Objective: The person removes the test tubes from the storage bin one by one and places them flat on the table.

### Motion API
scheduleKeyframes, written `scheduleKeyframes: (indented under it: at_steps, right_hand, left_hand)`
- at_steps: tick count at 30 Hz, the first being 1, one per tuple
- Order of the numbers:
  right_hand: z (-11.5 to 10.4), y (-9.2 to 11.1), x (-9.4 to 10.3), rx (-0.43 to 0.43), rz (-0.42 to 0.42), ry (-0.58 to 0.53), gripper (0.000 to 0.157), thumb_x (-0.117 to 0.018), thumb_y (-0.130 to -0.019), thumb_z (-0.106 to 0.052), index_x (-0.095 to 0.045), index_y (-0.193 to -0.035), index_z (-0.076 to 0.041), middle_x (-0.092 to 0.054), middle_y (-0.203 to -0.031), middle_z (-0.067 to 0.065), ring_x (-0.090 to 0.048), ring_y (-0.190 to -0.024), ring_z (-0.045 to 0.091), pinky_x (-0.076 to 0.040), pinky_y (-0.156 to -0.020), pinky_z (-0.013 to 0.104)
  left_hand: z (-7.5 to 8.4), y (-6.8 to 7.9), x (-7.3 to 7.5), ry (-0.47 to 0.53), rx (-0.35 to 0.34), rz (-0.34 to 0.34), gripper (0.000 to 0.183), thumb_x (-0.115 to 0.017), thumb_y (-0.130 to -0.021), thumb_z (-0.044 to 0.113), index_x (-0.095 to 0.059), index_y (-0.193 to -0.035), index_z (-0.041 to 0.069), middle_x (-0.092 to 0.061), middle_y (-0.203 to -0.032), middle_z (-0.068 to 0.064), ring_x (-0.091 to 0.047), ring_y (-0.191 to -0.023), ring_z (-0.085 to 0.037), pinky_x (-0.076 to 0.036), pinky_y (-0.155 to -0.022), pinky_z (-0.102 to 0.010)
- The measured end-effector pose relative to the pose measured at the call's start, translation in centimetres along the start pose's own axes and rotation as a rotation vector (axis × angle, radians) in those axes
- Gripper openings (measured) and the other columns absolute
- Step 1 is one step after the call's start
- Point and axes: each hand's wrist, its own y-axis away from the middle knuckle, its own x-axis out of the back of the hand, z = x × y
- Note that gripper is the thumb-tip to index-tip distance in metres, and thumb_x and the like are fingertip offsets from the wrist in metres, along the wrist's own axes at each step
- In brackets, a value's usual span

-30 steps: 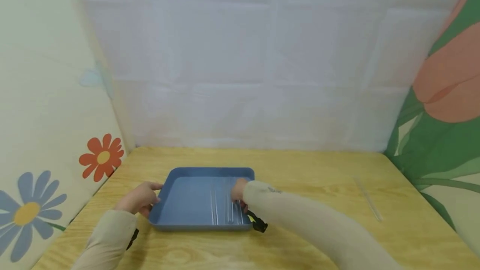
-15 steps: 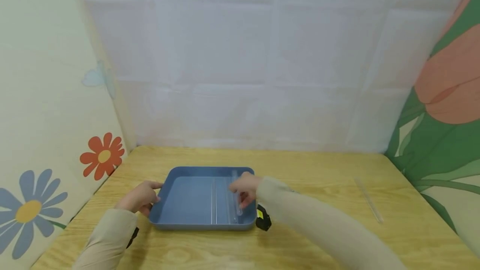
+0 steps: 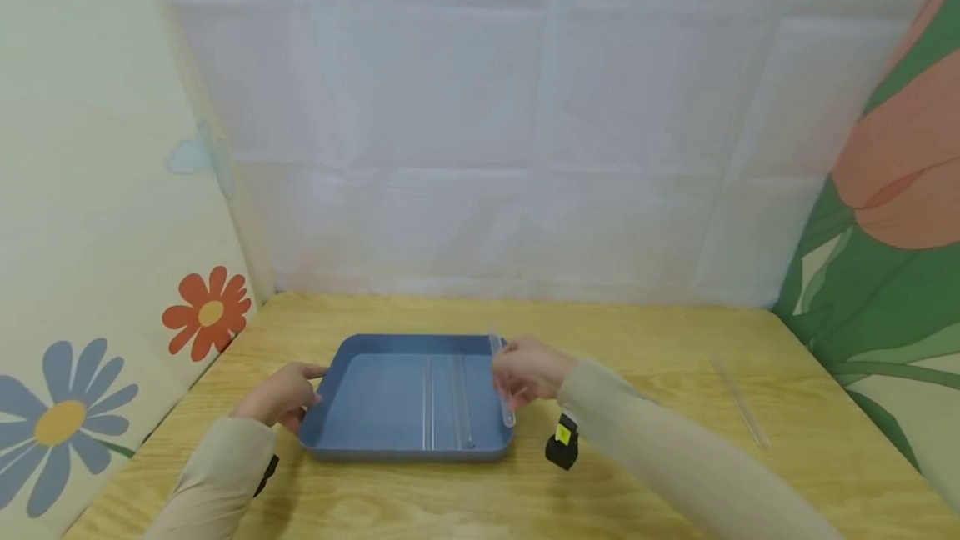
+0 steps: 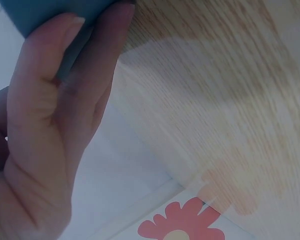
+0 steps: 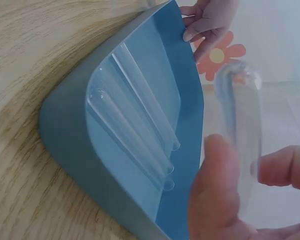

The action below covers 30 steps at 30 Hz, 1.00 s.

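A blue rectangular tray [image 3: 367, 402] stands on the wooden table. My left hand [image 3: 277, 397] pinches its left wall between thumb and fingers, also seen close up in the left wrist view, where the tray wall [image 4: 37, 12] shows at the top. With thumb and fingers, my right hand [image 3: 531, 369] holds a clear test tube [image 5: 242, 112] over the tray's right rim; its rounded end points up in the right wrist view. Several more clear test tubes [image 5: 145, 95] lie side by side in the tray's right half.
Another clear tube [image 3: 738, 401] lies by itself on the table [image 3: 630, 340], to the right of the tray. A white cloth wall [image 3: 480, 148] stands behind the table, and flower-printed panels [image 3: 60, 232] flank it.
My right hand has lifted one test tube from among those in the tray and moved it rightward to the tray's right rim. The left hand stays on the left wall.
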Motion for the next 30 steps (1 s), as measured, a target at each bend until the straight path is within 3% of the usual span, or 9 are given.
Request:
scheduleKeyframes:
  at_steps: [7,13,18,23,30]
  right_hand:
    - [1.1,0.5,0.6,0.011,0.025,-0.039,0.009,-0.050,-0.082,0.002,-0.055,-0.089,0.002,-0.054,-0.073,0.008,-0.048,-0.056,0.015,-0.047,-0.047,0.026]
    - [2.0,0.9,1.4,0.004,0.059,-0.084,0.031,-0.055,-0.082,0.001,-0.053,-0.112,0.007,-0.054,-0.080,0.009,-0.050,-0.062,0.016,-0.048,-0.049,0.027]
    - [2.1,1.3,2.0,0.000,0.075,-0.135,0.051,-0.057,-0.083,-0.001,-0.042,-0.130,0.011,-0.056,-0.086,0.012,-0.053,-0.067,0.017,-0.049,-0.053,0.027]
    - [2.1,1.9,2.4,-0.017,0.099,-0.171,0.056,-0.059,-0.085,0.000,-0.037,-0.136,0.009,-0.058,-0.086,0.013,-0.055,-0.067,0.017,-0.050,-0.053,0.028]
    - [1.9,2.4,3.0,-0.019,0.103,-0.198,0.055,-0.060,-0.087,0.002,-0.037,-0.137,0.009,-0.059,-0.087,0.014,-0.057,-0.068,0.019,-0.053,-0.055,0.030]
  left_hand:
    - [-0.3,0.2,-0.2,0.002,0.014,0.006,0.053,-0.046,-0.092,-0.012,-0.030,-0.142,-0.016,-0.056,-0.104,-0.029,-0.061,-0.064,-0.024,-0.054,-0.054,-0.033]
    - [-0.3,0.2,-0.5,-0.004,0.002,0.010,0.054,-0.048,-0.091,-0.012,-0.031,-0.142,-0.016,-0.058,-0.100,-0.025,-0.060,-0.060,-0.022,-0.054,-0.053,-0.032]
    - [-0.2,0.1,-0.1,-0.005,-0.009,0.016,0.053,-0.046,-0.091,-0.012,-0.030,-0.142,-0.017,-0.057,-0.100,-0.027,-0.058,-0.060,-0.022,-0.053,-0.052,-0.032]
    - [-0.3,0.0,-0.2,0.005,-0.012,0.006,0.053,-0.047,-0.092,-0.012,-0.029,-0.142,-0.018,-0.056,-0.098,-0.026,-0.055,-0.058,-0.021,-0.053,-0.052,-0.031]
    - [-0.3,-0.5,0.1,0.027,-0.010,-0.020,0.055,-0.046,-0.093,-0.012,-0.025,-0.143,-0.017,-0.052,-0.111,-0.034,-0.062,-0.069,-0.026,-0.056,-0.059,-0.038]
